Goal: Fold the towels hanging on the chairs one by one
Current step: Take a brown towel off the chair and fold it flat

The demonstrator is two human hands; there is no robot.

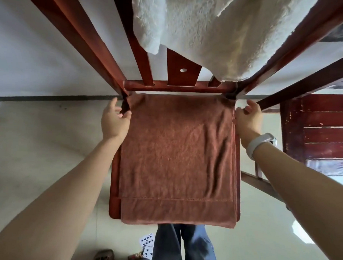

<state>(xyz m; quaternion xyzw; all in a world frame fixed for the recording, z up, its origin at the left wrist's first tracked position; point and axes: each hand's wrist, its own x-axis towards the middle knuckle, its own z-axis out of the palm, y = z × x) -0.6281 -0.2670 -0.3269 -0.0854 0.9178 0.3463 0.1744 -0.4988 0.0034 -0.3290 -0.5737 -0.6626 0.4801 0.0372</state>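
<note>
While both arms reach forward over the seat, the head view shows one brown towel (177, 160) lying folded in layers on the seat of a red-brown wooden chair (115, 186). It covers nearly all of the seat: its far edge lies against the seat's back edge, its near edge droops over the front edge, and a strip of bare wood shows along the seat's left edge. A stitched hem runs across the towel near the front edge, and stacked layer edges show along the seat's right edge.

Two hands are in view, one at each far corner of the seat. The left hand (114, 120) sits at the back left corner with its fingers curled onto the towel's corner there, thumb and fingertips touching the cloth; whether it truly pinches the fabric I cannot tell. The right hand (247, 119) is at the back right corner, fingers loosely spread against the towel's side edge, not clamped on anything visible. One white wristband (260, 144) wraps the right wrist.

One cream towel (211, 32) hangs over the chair's backrest, covering the middle and right slats. A second dark wooden chair (323, 133) stands at the right. On the floor (46, 143) beyond the seat's front edge lie a few playing cards (147, 245), beside the person's two blue trouser legs (182, 249) and two patterned shoes (104, 257).
</note>
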